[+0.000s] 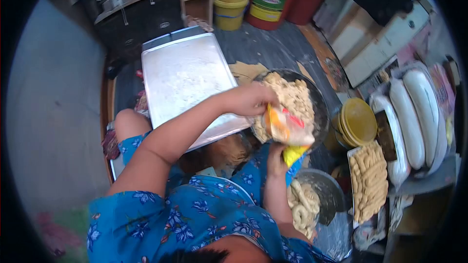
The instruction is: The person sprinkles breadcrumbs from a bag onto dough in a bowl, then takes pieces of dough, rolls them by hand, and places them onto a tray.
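A printed plastic packet, yellow, orange and clear with red marks, is held between both hands, slightly blurred. My left hand pinches its upper left corner, with the arm reaching across from the left. Around its lower yellow end, my right hand is closed, partly hidden by the packet. Beneath and behind the packet stands a wide dark basin holding a heap of pale, lumpy dough pieces. What the packet contains is hard to make out.
A large metal baking tray lies to the left. At right are a grey basin with dough rings, a tray of shaped dough, a yellow lidded bucket and long white plastic-wrapped rolls. Several tubs stand behind.
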### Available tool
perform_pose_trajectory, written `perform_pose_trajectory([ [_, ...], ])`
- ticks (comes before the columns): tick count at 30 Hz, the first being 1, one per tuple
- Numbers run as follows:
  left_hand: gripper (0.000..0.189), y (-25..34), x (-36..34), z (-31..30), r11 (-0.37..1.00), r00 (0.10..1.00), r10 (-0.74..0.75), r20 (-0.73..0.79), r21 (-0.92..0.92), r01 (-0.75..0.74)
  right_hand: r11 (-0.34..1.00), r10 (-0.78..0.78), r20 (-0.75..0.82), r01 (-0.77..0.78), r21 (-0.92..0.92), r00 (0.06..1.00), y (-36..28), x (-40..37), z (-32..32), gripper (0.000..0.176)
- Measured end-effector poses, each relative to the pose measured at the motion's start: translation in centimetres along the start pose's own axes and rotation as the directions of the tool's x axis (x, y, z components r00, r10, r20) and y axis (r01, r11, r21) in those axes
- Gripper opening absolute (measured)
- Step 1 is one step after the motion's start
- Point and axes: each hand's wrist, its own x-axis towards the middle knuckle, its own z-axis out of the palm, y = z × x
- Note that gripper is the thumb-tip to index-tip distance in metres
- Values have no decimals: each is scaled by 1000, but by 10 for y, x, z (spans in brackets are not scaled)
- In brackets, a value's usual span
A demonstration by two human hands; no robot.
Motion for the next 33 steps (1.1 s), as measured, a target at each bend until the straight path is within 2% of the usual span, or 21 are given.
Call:
perform_pose_trajectory([
  [1,33,8,-27,3,997,992,57,-115,55,-51,988,-103,-30,99,-116,994,5,-15,-9,51],
  [3,38,30,-81,9,999,987,-44,-154,10,46,984,-136,-215,106,-146,967,18,-35,-18,51],
  [6,36,60,-145,29,990,916,-135,-378,-81,113,989,-124,-448,73,-129,886,35,-44,-24,51],
  [8,32,65,-179,46,974,854,-212,-475,-177,143,993,-72,-462,20,-115,884,42,-40,-41,51],
  [11,27,64,-210,51,979,750,-202,-630,-149,138,996,73,-495,-88,-7,866,66,-22,-62,52],
  [12,21,65,-218,45,975,724,-220,-654,-163,149,991,127,-510,-127,34,851,75,-16,-68,53],
  [14,19,70,-234,26,979,692,-188,-697,-76,190,959,284,-492,-239,155,823,109,-1,-73,60],
  [15,19,72,-245,17,974,688,-177,-704,-25,225,935,280,-503,-351,-51,818,123,5,-77,60],
  [17,18,81,-264,-3,955,682,-124,-721,99,278,735,273,-510,-519,-436,816,150,18,-88,62],
  [19,18,92,-286,-14,913,661,-88,-745,204,353,390,272,-501,-570,-723,822,175,24,-103,64],
  [20,18,97,-294,-17,878,606,-70,-792,240,414,186,272,-492,-547,-816,827,187,25,-111,65],
  [22,21,88,-324,-14,868,409,-30,-912,180,464,584,334,-586,-650,-486,738,209,26,-134,61],
  [23,22,84,-341,-17,864,306,-5,-952,150,481,725,362,-629,-632,-274,688,221,26,-146,59],
  [24,24,88,-354,-28,861,225,32,-974,141,489,735,516,-610,-677,-46,601,237,34,-155,54],
  [25,26,93,-367,-42,858,142,72,-987,134,496,695,659,-549,-696,182,514,253,40,-164,50],
  [27,27,103,-400,-66,809,-25,109,-994,74,584,546,703,-631,-817,185,327,275,46,-193,52],
  [28,27,109,-423,-80,774,-9,145,-989,108,624,463,707,-669,-865,193,229,286,48,-206,53],
  [29,27,116,-445,-94,737,7,178,-984,138,662,400,668,-717,-908,122,198,310,48,-202,55],
  [31,26,135,-476,-118,664,-10,192,-981,123,737,225,696,-718,-951,214,3,326,44,-226,58],
  [32,26,151,-485,-125,572,28,126,-992,96,815,214,716,-699,-954,211,6,332,37,-234,57],
  [33,25,169,-490,-133,470,58,55,-997,77,879,188,714,-700,-954,235,-31,333,35,-240,56],
])
